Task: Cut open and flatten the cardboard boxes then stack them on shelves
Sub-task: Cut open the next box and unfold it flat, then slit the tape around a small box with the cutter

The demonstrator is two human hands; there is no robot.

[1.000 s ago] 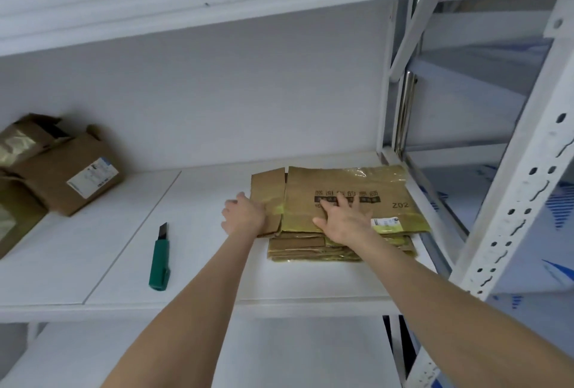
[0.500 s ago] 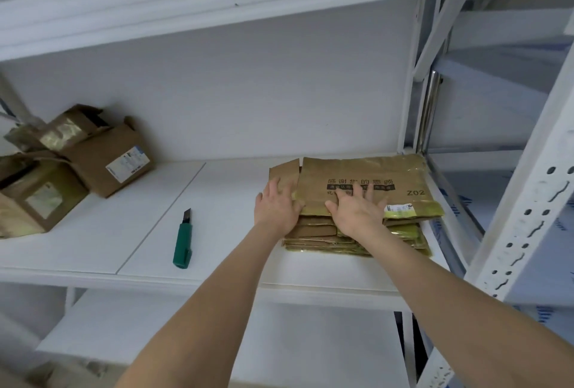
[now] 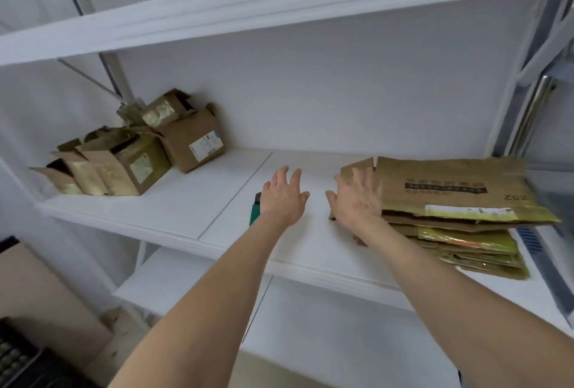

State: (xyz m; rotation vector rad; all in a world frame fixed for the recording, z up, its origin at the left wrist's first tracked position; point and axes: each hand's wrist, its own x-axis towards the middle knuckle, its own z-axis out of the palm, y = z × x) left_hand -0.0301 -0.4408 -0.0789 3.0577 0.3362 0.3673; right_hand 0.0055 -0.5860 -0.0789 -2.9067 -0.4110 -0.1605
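A stack of flattened brown cardboard boxes (image 3: pixel 450 201) lies at the right end of the white shelf (image 3: pixel 192 198). My right hand (image 3: pixel 357 198) is spread open over the stack's left edge, holding nothing. My left hand (image 3: pixel 284 196) hovers open over bare shelf, to the left of the stack, fingers spread. A green utility knife (image 3: pixel 255 212) lies on the shelf, mostly hidden behind my left hand. Several unflattened cardboard boxes (image 3: pixel 136 151) are piled at the shelf's left end.
Another white shelf (image 3: pixel 279 8) runs overhead, and a lower shelf (image 3: pixel 310 319) shows beneath my arms. Metal uprights (image 3: pixel 528 101) stand at the right. A dark object (image 3: pixel 18 353) sits low at the left.
Both hands have lifted off the flattened stack and shifted left. My left hand has left the stack and now hovers over the knife. The view has swung left, showing more unflattened boxes.
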